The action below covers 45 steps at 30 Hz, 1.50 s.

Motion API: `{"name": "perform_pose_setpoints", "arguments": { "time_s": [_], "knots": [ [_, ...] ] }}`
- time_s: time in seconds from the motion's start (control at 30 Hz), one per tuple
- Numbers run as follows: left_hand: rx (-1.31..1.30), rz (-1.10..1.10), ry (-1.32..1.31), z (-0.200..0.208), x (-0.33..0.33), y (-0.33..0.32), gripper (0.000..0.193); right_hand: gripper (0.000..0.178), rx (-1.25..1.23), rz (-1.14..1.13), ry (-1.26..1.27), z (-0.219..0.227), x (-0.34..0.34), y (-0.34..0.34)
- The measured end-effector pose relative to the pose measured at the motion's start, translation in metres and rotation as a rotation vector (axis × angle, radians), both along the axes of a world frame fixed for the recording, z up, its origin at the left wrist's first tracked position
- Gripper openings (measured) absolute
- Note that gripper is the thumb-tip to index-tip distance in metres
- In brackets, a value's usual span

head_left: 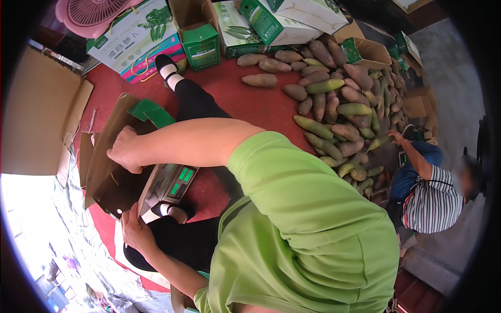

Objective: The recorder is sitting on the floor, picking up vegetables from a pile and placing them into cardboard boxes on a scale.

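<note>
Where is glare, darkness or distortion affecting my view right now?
Head view: lower left blown out to white beside the crinkled sheet; head view: corners black around the curved fisheye rim; head view: open box dark inside, while the scale display glows green.

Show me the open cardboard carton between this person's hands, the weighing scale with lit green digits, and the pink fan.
Open cardboard carton (100,169): head view, on its brown side wall.
Digital weighing scale (181,181): head view, on its lit display panel.
Pink fan (95,9): head view, on its round grille.
</note>
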<state>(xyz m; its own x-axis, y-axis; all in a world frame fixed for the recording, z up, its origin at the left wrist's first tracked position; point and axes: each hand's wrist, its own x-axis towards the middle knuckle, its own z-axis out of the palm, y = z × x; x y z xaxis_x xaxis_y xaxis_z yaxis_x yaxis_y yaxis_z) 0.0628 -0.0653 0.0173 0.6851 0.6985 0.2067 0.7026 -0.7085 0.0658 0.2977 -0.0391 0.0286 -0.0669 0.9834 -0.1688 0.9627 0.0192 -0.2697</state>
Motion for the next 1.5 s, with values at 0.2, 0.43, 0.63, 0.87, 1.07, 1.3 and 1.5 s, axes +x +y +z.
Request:
{"name": "perform_pose_setpoints", "arguments": {
  "time_s": [0.2,0.43,0.63,0.87,1.07,1.3,1.5],
  "knots": [
    [-0.004,0.000,0.019,0.002,0.004,-0.001,0.027,0.054,-0.051,-0.138,0.085,-0.042,0.014,0.012],
    [-0.044,0.034,0.049,-0.001,0.004,0.002,0.027,0.018,0.248,-0.227,0.352,-0.005,0.035,-0.028],
    [-0.052,-0.028,0.030,-0.003,0.003,0.006,0.027,0.011,1.098,-0.561,0.624,-0.024,0.090,-0.108],
    [-0.035,0.007,0.034,-0.003,-0.008,0.005,0.025,0.021,0.579,-1.151,0.515,-0.181,0.160,-0.243],
    [-0.045,-0.037,0.005,-0.008,0.001,0.009,0.020,0.027,-0.220,-1.486,0.108,-0.306,0.170,-0.399],
    [-0.052,-0.045,-0.032,-0.011,0.000,0.013,0.019,0.042,-0.611,-1.581,0.027,-0.300,0.175,-0.469],
    [-0.079,-0.020,-0.030,-0.011,0.001,0.009,0.018,0.059,-0.760,-1.551,0.021,-0.300,0.179,-0.491]
  ]
}}
